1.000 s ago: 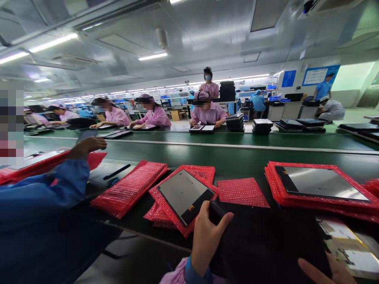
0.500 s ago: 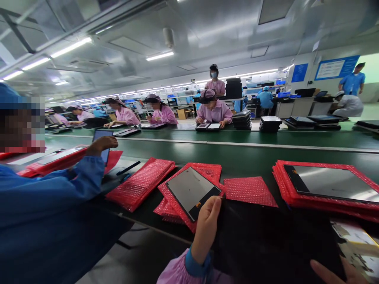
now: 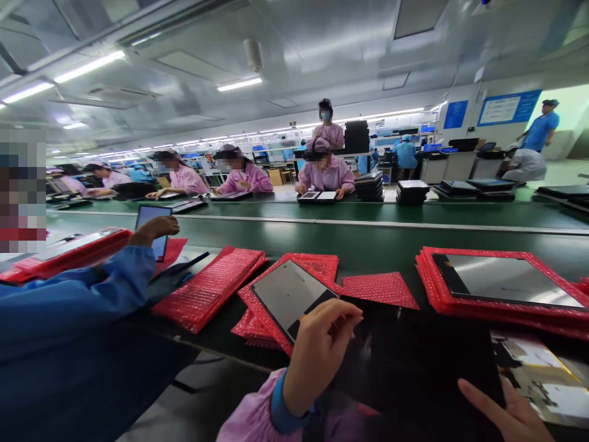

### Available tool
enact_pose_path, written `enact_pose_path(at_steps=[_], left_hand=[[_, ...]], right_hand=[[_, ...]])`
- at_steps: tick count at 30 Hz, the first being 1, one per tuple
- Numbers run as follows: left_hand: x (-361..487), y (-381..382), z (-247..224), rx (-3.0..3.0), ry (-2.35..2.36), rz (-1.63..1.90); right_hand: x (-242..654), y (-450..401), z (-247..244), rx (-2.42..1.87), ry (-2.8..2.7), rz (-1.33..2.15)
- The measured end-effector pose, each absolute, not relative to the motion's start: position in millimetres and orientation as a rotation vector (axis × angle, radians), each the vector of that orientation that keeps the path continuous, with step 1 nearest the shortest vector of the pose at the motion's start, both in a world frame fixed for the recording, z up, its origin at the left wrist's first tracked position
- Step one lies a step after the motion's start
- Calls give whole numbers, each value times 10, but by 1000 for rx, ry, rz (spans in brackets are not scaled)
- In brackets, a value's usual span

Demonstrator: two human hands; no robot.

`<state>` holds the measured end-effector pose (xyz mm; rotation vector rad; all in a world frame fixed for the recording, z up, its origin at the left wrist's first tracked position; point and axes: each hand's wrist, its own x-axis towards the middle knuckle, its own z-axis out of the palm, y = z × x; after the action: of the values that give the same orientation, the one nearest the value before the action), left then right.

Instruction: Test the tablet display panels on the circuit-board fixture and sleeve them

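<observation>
A large black panel (image 3: 414, 368) lies tilted in front of me at the bench's near edge. My left hand (image 3: 319, 350) curls its fingers over the panel's upper left corner. At the bottom right, my right hand (image 3: 506, 414) rests along the panel's lower right edge with fingers stretched out. Just beyond my left hand a grey display panel (image 3: 288, 294) lies on a pile of red bubble-wrap bags (image 3: 257, 319).
More red bags (image 3: 207, 285) lie left, one single bag (image 3: 380, 288) ahead, and a stack bearing a shiny panel (image 3: 501, 279) right. A co-worker's blue sleeve (image 3: 105, 288) reaches to a tablet (image 3: 151, 236). Beyond the green conveyor (image 3: 368, 245), people in pink sit beside black tray stacks (image 3: 411, 191).
My left hand has shifted from gripping the panel's corner with the thumb to curling its fingers over it. My right hand has come further into view. The co-worker raised the tablet upright.
</observation>
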<state>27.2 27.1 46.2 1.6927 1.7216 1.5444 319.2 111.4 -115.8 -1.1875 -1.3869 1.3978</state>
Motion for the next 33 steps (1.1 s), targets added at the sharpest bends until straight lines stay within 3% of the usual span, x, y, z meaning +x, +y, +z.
enact_pose_path(at_steps=[6,17,21,24,27,30,33], left_hand=[[165,457,641,1290,1516,1662],[-226,432,246,1245,1885,1718],[-180,420,-71,1289,1979,1554],[4,419,-324,1410,1938,1329],[202,414,-445,1579,1932,921],[287,433,-409,1734,1917,492],[265,468,-340,1815,1875,404]], right_hand=[[2929,919,-912,-1017,-1234,1628],[2952,946,-786,-1092,-1199,1360],[2992,1061,-847,-1083,-1513,816],[2945,1192,-807,-615,-1990,234],[2824,1295,-750,-297,-2267,-128],[2716,1346,-801,-369,-2326,-396],[2663,1356,-939,-428,-2305,-554]])
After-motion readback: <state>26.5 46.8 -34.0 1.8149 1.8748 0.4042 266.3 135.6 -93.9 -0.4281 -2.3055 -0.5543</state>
